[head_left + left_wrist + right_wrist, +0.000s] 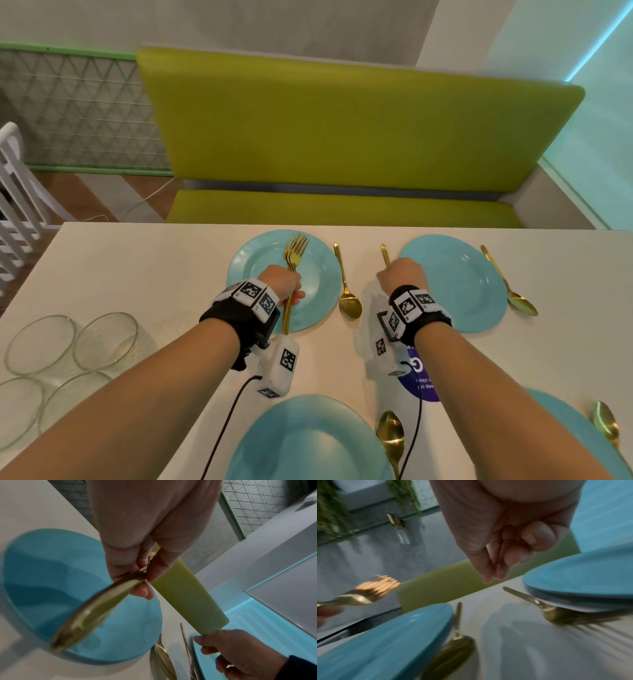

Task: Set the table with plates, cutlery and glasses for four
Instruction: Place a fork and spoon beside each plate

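Forks bunched in left hand fingers, may slip onto plate.
Right hand fingers curled, empty, just above fork by far plate; may bump it.

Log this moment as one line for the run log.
left hand: holds fork bundle over far-left plate | right hand: above fork lying beside far-right plate | glasses: unplaced

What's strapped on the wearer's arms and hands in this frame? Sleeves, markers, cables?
No sleeves: forearms bare. Each wrist carries a black fabric wrist strap ringed with white blocks printed with black-and-white square fiducial markers. A white camera housing hangs under each, tagged too, trailing a thin black cable. The hands are bare.
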